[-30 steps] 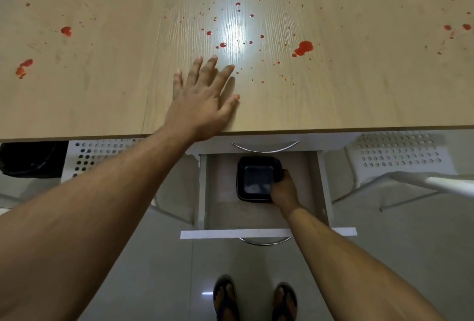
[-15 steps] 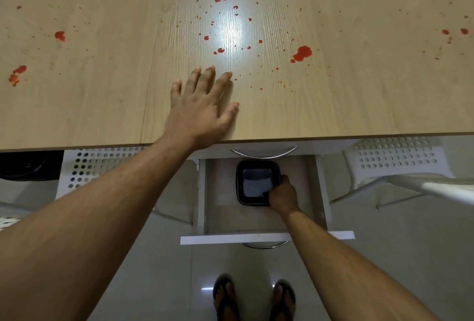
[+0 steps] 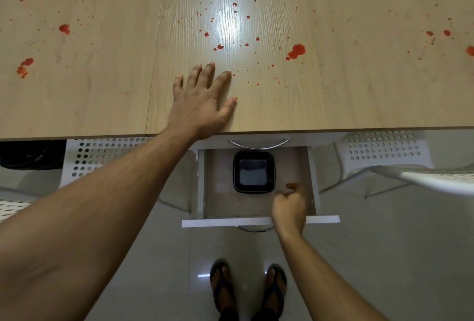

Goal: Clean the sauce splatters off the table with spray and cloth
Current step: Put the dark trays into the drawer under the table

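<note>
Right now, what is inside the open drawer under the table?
A black square container sits in the drawer, and the right hand is curled beside it. The drawer's back is hidden under the table; no spray or cloth shows.

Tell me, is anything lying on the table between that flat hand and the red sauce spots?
Nothing visible does. The left hand rests flat on the table near its front edge, and the sauce splatters lie on bare wood just past its fingertips. No spray or cloth is in view, though.

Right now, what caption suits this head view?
Left hand flat on sauce-splattered table; right hand beside black container in open drawer.
</note>
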